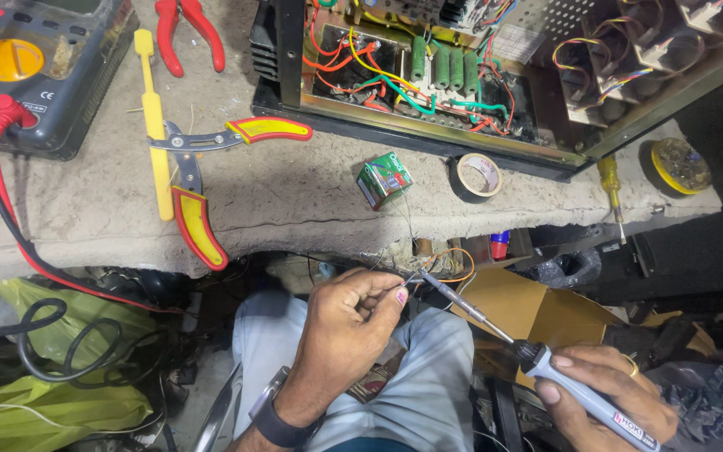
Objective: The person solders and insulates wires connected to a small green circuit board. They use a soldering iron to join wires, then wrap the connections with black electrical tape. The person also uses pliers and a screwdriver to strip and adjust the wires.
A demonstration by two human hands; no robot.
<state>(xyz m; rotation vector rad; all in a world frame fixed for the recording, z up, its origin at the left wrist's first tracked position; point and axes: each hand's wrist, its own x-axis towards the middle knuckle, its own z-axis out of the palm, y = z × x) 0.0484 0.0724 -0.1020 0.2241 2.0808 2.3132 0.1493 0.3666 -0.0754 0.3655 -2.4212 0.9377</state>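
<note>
Low centre of the frame, the left hand point(346, 322) pinches one thin bare wire point(412, 277) between closed fingertips. Just right of it, the tip of one grey-handled soldering iron point(495, 328) meets that wire; the right hand point(608, 395), lower right, grips its handle below the grey stone counter point(294, 197).

Between the hands: a soldering iron point(546, 364) with bare metal shaft, dulled at the tip, and smooth grey-lilac plastic grip; thin bare wire point(418, 272), faintly shiny. Above the hands: rough, matt, crumbling stone-like desk point(294, 201); glossy black roll of tape point(475, 177); small glossy printed cardboard box point(384, 179); dull steel pliers point(198, 180) with shiny red-and-yellow plastic grips. Below the left hand point(345, 331): soft, matt, pale blue cloth trousers point(428, 377); beside the right hand point(604, 393): plain matt brown cardboard point(520, 305).
</note>
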